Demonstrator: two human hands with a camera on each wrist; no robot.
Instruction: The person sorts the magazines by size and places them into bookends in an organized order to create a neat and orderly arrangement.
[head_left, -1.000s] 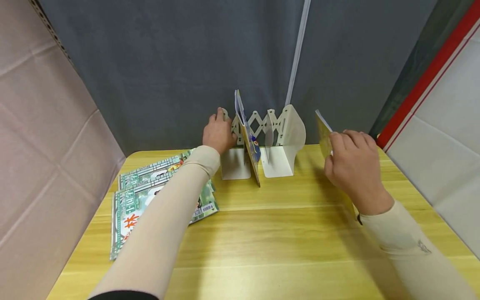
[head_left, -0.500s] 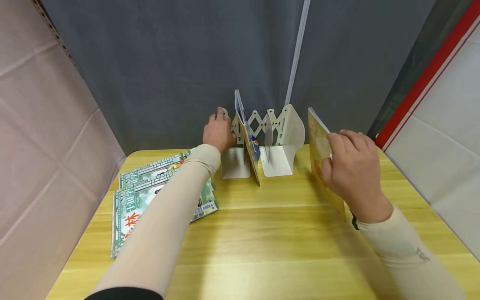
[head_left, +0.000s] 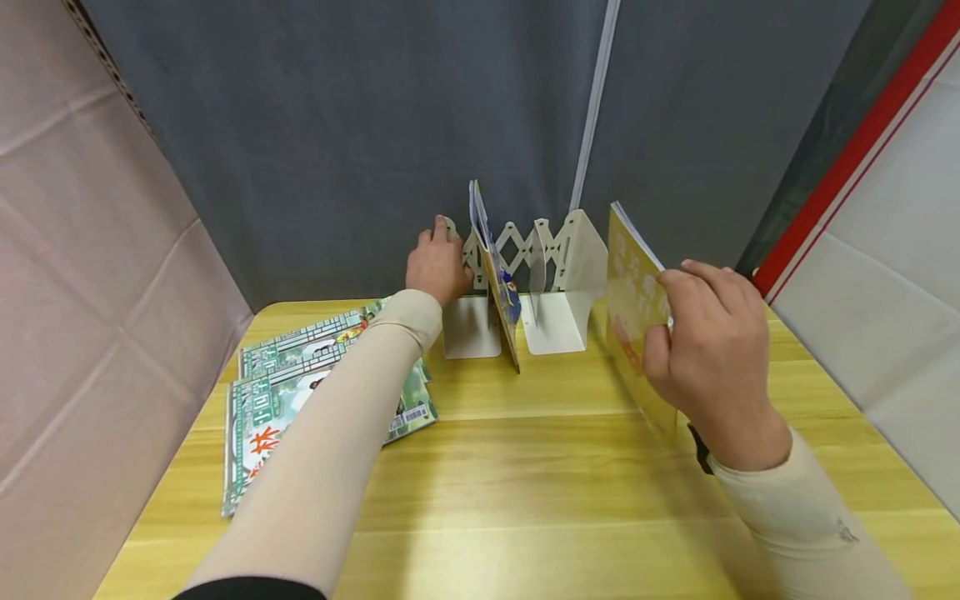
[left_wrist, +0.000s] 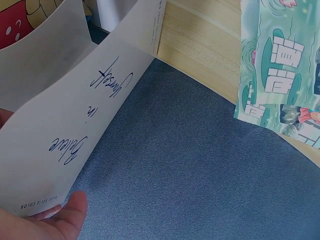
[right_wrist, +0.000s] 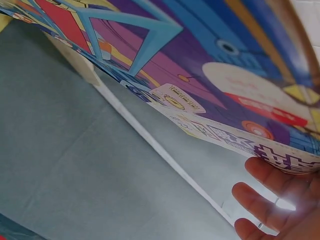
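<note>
A white expandable book stand [head_left: 564, 279] stands at the back of the wooden table [head_left: 540, 467]. My left hand [head_left: 437, 263] grips its left end plate [left_wrist: 75, 115], which bears blue handwriting; my thumb [left_wrist: 67, 217] lies at the plate's edge. One thin book [head_left: 497, 275] stands upright in the stand beside that hand. My right hand [head_left: 708, 337] holds a thin yellow book [head_left: 632, 304] upright, just right of the stand's right plate. In the right wrist view its colourful cover [right_wrist: 200, 65] fills the top, with my fingers [right_wrist: 270, 200] beneath it.
Green-covered books [head_left: 315, 375] lie flat in an overlapping pile at the table's left, partly under my left forearm; one book [left_wrist: 285, 75] also shows in the left wrist view. A grey curtain [head_left: 360, 125] hangs behind, a beige panel [head_left: 90, 267] stands left, a white wall [head_left: 900, 275] right.
My right hand has carried the yellow book leftward and slightly up, closer to the stand's right plate. The left hand has stayed on the left end plate.
</note>
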